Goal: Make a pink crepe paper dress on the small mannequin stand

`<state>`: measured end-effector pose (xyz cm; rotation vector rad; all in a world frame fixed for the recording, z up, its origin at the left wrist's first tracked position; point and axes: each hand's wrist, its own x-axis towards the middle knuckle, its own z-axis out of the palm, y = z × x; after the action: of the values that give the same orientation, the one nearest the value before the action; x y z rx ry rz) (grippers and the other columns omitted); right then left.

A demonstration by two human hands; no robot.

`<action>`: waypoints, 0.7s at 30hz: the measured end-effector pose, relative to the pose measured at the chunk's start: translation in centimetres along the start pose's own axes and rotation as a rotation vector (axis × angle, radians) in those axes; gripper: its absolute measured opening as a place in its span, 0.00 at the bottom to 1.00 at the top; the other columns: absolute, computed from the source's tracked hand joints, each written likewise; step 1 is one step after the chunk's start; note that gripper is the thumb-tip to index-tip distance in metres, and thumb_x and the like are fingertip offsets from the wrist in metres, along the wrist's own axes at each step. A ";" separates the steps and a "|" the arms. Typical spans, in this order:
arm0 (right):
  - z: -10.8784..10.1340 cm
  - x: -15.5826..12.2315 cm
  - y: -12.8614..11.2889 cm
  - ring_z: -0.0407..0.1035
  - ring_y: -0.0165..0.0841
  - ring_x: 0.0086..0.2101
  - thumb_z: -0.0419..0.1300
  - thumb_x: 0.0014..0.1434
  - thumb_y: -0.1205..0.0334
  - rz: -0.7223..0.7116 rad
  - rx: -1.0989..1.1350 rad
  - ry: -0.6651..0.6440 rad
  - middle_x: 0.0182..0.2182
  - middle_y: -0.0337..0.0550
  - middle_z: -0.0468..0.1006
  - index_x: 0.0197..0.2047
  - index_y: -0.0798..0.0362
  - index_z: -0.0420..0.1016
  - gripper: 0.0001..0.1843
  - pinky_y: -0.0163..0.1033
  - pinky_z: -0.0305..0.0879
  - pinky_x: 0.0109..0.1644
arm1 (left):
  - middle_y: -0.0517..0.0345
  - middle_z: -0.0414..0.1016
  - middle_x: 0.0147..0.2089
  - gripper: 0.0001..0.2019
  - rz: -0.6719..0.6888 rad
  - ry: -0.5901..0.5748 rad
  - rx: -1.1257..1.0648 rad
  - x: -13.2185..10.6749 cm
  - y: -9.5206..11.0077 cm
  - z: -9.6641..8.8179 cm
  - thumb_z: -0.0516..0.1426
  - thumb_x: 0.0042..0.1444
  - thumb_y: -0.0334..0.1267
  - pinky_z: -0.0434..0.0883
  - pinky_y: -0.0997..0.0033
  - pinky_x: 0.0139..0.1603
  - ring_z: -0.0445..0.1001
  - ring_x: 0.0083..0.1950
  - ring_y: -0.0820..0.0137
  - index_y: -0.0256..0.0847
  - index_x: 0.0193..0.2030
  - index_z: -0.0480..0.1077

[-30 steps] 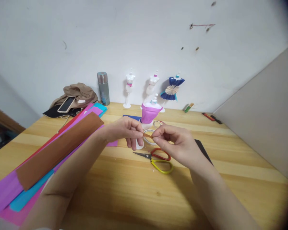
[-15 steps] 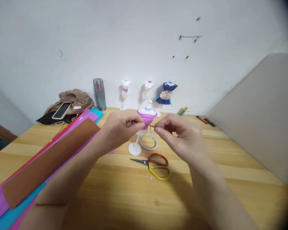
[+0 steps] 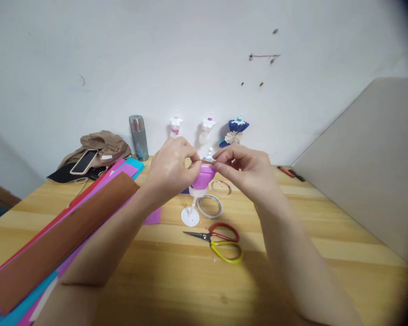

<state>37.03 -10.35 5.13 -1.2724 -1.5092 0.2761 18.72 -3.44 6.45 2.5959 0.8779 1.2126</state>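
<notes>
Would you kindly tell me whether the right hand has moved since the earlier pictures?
Yes: against the nearest mannequin, the right hand has moved up in the view, its fingertips rising from below the purple wrap to about its top edge.

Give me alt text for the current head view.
The left hand and right hand pinch a thin brown strip between them near the top of a purple-wrapped mannequin on a wooden table. Scissors lie nearer the camera, coloured sheets at left.
</notes>
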 end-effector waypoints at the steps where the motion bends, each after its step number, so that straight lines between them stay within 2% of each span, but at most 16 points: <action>1: 0.0 0.1 0.1 0.70 0.36 0.32 0.66 0.54 0.60 0.009 0.010 -0.004 0.31 0.42 0.79 0.26 0.49 0.73 0.08 0.42 0.63 0.34 | 0.52 0.79 0.38 0.06 0.001 -0.012 -0.002 0.1 -0.1 0.1 0.59 0.56 0.32 0.71 0.63 0.47 0.74 0.45 0.63 0.40 0.29 0.76; 5: 0.1 0.4 0.3 0.72 0.37 0.34 0.66 0.54 0.61 0.030 0.066 -0.012 0.33 0.44 0.81 0.26 0.49 0.73 0.07 0.43 0.67 0.37 | 0.51 0.80 0.40 0.07 0.019 -0.036 -0.014 0.5 -0.3 0.2 0.58 0.56 0.31 0.73 0.60 0.52 0.77 0.47 0.61 0.40 0.29 0.76; 11: 0.1 0.7 0.8 0.74 0.39 0.32 0.66 0.55 0.62 0.024 0.092 -0.028 0.31 0.42 0.81 0.26 0.47 0.73 0.08 0.45 0.70 0.35 | 0.51 0.81 0.42 0.07 0.076 -0.015 -0.015 0.7 -0.5 0.4 0.57 0.55 0.28 0.75 0.61 0.53 0.79 0.47 0.62 0.39 0.28 0.74; 17: 0.0 1.0 0.9 0.73 0.37 0.29 0.65 0.56 0.64 0.032 0.073 -0.047 0.26 0.41 0.78 0.27 0.47 0.73 0.08 0.44 0.69 0.34 | 0.51 0.82 0.43 0.07 0.131 -0.032 -0.039 1.0 -0.7 0.4 0.57 0.54 0.26 0.75 0.62 0.53 0.79 0.47 0.63 0.39 0.28 0.73; 21: 0.0 1.2 0.7 0.72 0.35 0.28 0.65 0.56 0.66 0.044 0.059 -0.061 0.25 0.41 0.78 0.27 0.49 0.73 0.08 0.43 0.67 0.33 | 0.51 0.81 0.41 0.08 0.120 -0.066 -0.051 1.1 -0.7 0.4 0.56 0.54 0.25 0.75 0.63 0.51 0.79 0.45 0.64 0.38 0.27 0.72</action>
<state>37.64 -9.10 5.26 -1.2614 -1.5144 0.3889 19.21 -2.19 6.67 2.6644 0.6782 1.1551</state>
